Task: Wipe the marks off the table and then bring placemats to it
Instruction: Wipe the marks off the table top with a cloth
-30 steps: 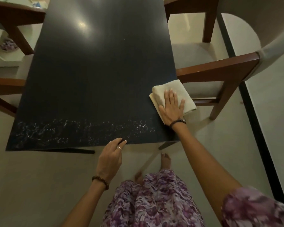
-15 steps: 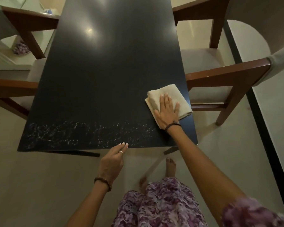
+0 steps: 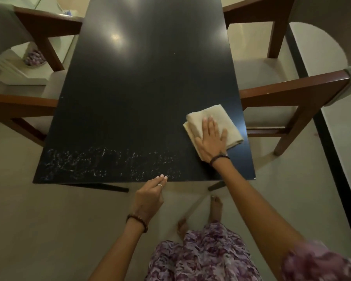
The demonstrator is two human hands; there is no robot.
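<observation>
A long black table (image 3: 146,82) runs away from me. A band of white chalky marks (image 3: 101,165) stretches along its near edge, from the left corner to about the middle right. A folded cream cloth (image 3: 229,126) lies near the table's right edge, just beyond the marks. My right hand (image 3: 211,140) presses flat on the cloth with straight fingers. My left hand (image 3: 150,196) hovers at the near edge, its straight fingertips touching the table by the marks. No placemats are in view.
A wooden chair with a grey seat (image 3: 288,92) stands tight against the table's right side, and another chair (image 3: 18,106) against the left. A dark floor strip (image 3: 330,151) runs along the right. My bare feet (image 3: 215,207) stand at the table's near end.
My right hand has slid the cloth leftward from overhanging the table's right edge to lying fully on the top. The left hand stays at the near edge.
</observation>
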